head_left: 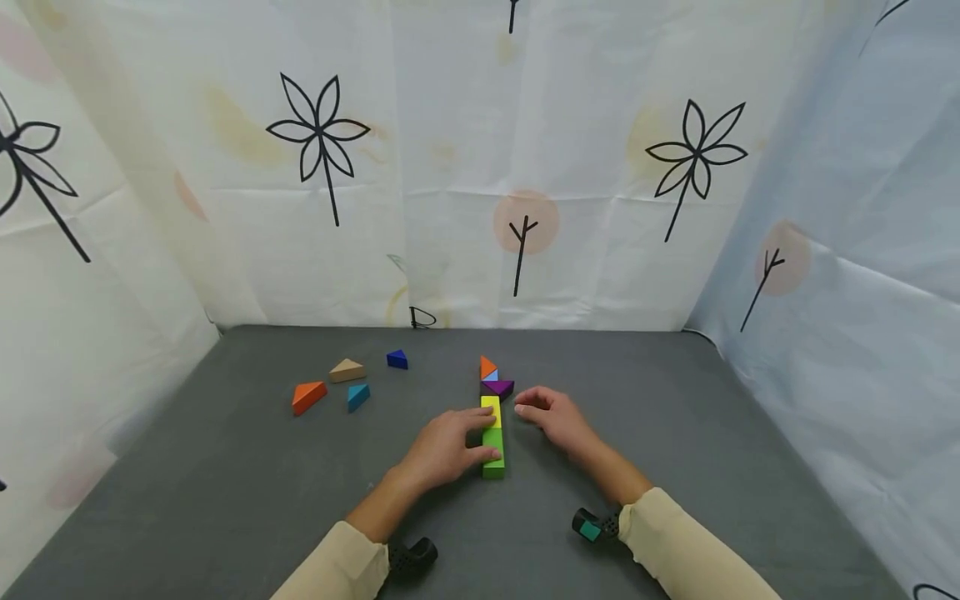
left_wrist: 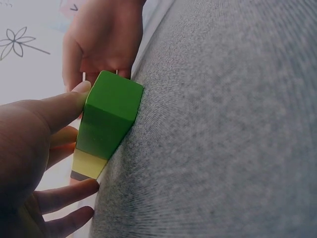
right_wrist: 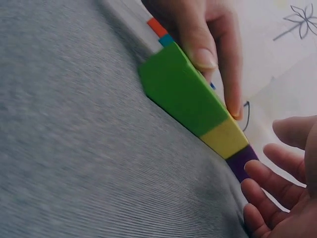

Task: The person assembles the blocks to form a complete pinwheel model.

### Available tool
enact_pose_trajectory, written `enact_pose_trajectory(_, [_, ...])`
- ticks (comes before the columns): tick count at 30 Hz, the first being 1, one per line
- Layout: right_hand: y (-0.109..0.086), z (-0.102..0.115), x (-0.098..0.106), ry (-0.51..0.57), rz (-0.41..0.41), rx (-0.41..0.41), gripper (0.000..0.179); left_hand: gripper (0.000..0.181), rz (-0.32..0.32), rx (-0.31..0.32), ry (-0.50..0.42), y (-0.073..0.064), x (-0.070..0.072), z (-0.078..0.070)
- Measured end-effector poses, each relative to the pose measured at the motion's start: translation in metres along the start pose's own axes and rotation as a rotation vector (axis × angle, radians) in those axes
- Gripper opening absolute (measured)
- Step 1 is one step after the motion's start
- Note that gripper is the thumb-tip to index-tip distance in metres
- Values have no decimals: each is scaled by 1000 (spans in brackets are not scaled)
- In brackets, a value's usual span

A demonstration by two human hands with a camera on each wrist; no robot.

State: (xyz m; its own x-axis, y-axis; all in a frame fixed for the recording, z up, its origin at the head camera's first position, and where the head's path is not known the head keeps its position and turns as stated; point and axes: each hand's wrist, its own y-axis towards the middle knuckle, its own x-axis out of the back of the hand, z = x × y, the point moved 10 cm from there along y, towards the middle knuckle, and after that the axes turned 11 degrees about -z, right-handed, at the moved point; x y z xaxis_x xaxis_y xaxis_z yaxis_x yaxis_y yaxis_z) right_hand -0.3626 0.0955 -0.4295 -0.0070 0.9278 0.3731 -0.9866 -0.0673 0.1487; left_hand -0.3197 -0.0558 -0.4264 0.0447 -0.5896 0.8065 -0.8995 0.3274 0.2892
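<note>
Soft light is brightening the white printed-fabric backdrop [head_left: 457, 258] behind the flat grey table [head_left: 195, 500]; faint shadows are falling onto the table; wrist views are looking hazy.

Left grip [head_left: 448, 446] opposite right grip [head_left: 557, 418]

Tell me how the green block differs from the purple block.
The green block has a rectangular top; the purple block has a triangular one. The green block lies on the near side of the yellow block, the purple block on its far side. Both lie on the grey table, in line with the yellow block.
</note>
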Motion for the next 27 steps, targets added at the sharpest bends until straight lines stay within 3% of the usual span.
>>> enact_pose_trajectory(12, [-13, 9, -20, -34, 68, 72, 28, 50, -25, -16, -62, 1, 10, -2])
enact_pose_trajectory(19, [-21, 15, -26, -126, 106, 121, 46, 44, -69, -78, -18, 4, 21, 1])
enact_pose_trajectory(27, [-25, 14, -35, -134, 185, 154, 57, 40, -169, -144, 58, 14, 37, 11])
